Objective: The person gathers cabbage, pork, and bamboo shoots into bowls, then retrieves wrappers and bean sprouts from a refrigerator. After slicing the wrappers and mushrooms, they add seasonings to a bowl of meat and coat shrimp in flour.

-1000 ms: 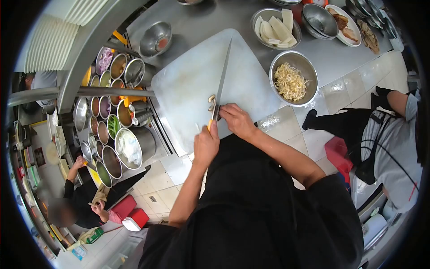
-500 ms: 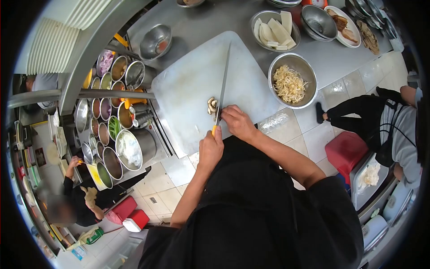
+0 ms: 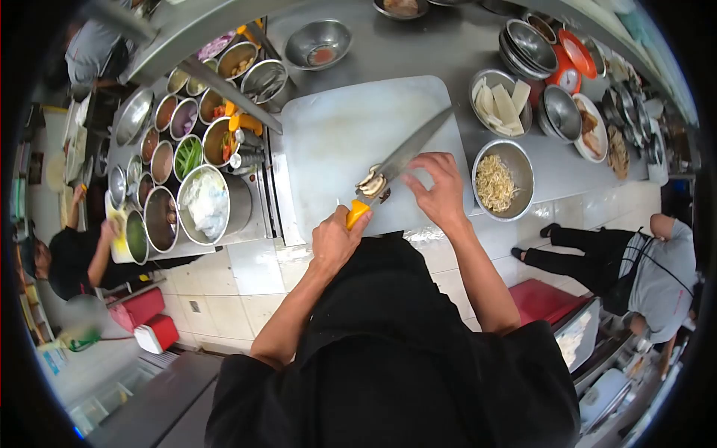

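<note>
My left hand [image 3: 337, 239] is wrapped around the yellow handle of a large kitchen knife [image 3: 420, 143]. The blade is turned with its broad side up and points to the far right over the white cutting board [image 3: 336, 127]. Sliced mushrooms [image 3: 371, 181] lie in a small heap on the blade near the handle. A dark bit sits just beside the blade's lower edge. My right hand [image 3: 444, 193] hovers right of the blade, thumb and fingers apart, with nothing in it.
Right of the board stand a bowl of bean sprouts [image 3: 496, 183] and a bowl of white slabs [image 3: 502, 104]. A steel bowl [image 3: 318, 45] is behind it. Several ingredient pots [image 3: 161, 216] crowd the left. One person [image 3: 661, 257] is at right, another [image 3: 71, 257] at left.
The knife has turned from upright on edge to broad side up, swinging right, with the mushroom slices now on it. My right hand has moved off the blade and opened. The view has turned.
</note>
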Available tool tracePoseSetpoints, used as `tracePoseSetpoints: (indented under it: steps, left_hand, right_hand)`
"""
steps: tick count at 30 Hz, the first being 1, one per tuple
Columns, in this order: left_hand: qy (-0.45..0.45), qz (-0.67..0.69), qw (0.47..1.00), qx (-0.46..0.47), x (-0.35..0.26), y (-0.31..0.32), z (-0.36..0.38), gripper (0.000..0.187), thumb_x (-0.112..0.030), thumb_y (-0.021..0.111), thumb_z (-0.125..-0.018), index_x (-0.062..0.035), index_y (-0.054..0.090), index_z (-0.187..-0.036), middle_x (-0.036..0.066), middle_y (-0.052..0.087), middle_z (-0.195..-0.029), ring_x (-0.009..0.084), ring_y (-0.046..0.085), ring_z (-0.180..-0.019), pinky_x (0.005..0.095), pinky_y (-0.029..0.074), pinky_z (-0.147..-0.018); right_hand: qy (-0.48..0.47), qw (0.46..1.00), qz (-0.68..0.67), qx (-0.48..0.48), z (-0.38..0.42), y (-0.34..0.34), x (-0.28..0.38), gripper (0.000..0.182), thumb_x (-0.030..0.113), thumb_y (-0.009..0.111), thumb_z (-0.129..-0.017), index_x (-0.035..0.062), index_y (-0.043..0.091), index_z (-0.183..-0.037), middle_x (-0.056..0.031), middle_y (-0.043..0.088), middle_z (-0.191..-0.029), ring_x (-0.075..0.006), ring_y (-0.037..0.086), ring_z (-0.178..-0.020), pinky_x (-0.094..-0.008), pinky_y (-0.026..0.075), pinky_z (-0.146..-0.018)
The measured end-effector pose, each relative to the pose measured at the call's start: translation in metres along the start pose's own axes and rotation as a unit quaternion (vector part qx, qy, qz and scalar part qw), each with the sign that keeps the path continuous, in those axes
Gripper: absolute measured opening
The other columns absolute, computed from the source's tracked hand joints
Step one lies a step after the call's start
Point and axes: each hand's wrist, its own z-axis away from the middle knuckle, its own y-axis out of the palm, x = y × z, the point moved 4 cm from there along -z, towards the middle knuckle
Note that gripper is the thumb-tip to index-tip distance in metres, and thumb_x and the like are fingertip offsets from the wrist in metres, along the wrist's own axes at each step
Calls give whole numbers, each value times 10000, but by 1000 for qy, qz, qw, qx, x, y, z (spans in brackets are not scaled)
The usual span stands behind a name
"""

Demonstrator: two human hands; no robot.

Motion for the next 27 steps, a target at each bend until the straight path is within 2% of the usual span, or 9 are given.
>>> tracePoseSetpoints:
  steps: [1,3,4,13,20,23,25,26,27]
  left_hand:
    - [-6,11,1000,-7,4,3,1,432,-423,599,-834,-3,543,-752,178,574,-565,355,588,-538,419,444,-502]
    - [28,9,999,16,7,10,1,461,-451,588,-828,4,537,-773,193,606,-642,354,604,-568,430,470,-513]
    - [25,20,999,10,9,11,0,461,-451,588,-828,4,537,-773,193,606,-642,354,604,-568,430,470,-513]
    - [112,59,992,-1,15,20,0,456,-440,586,-830,7,524,-760,190,604,-641,344,605,-564,421,469,-483]
    - [131,71,985,82,14,12,8,470,-448,556,-847,13,534,-763,211,609,-655,361,611,-592,424,473,-495]
    - [115,85,985,97,23,-8,15,497,-460,531,-863,26,540,-763,191,601,-618,337,605,-561,411,468,-484]
    - [108,96,984,100,41,-23,20,520,-472,514,-873,33,540,-756,166,592,-580,304,598,-516,395,462,-466]
    - [-20,223,958,176,61,-25,22,556,-502,480,-883,32,535,-739,129,552,-537,251,549,-450,364,435,-423]
    - [-149,338,896,247,79,-25,26,593,-531,446,-892,32,530,-723,91,511,-494,198,500,-383,334,409,-379]
  right_hand:
    - [-10,1000,5,9,-4,1,3,148,115,726,-673,82,632,-783,-43,617,-898,-241,533,-912,-359,430,-770]
    - [-109,968,85,211,-6,18,16,239,256,754,-652,88,605,-736,-39,593,-855,-241,503,-914,-370,366,-780]
    - [-124,956,100,244,-2,29,11,285,330,734,-659,91,585,-702,-25,580,-835,-225,492,-903,-358,343,-763]
    - [-73,935,111,329,0,53,-1,247,310,700,-702,88,593,-701,-20,573,-809,-215,498,-887,-368,371,-764]
    - [-102,926,188,310,-14,76,9,182,241,691,-731,81,604,-732,-35,593,-807,-246,524,-836,-354,399,-755]
    - [-73,974,126,173,-29,52,29,131,196,664,-770,75,626,-802,-57,607,-892,-255,542,-874,-365,405,-801]
    - [-73,985,104,-114,-28,13,42,150,164,610,-828,45,619,-920,-101,600,-980,-268,557,-906,-386,395,-863]
    - [-66,984,108,-123,-20,12,42,150,164,610,-828,45,619,-920,-101,600,-980,-268,557,-906,-386,395,-863]
    - [26,989,53,-136,-8,13,32,204,161,587,-846,21,586,-994,-131,581,-1031,-286,546,-958,-390,380,-903]
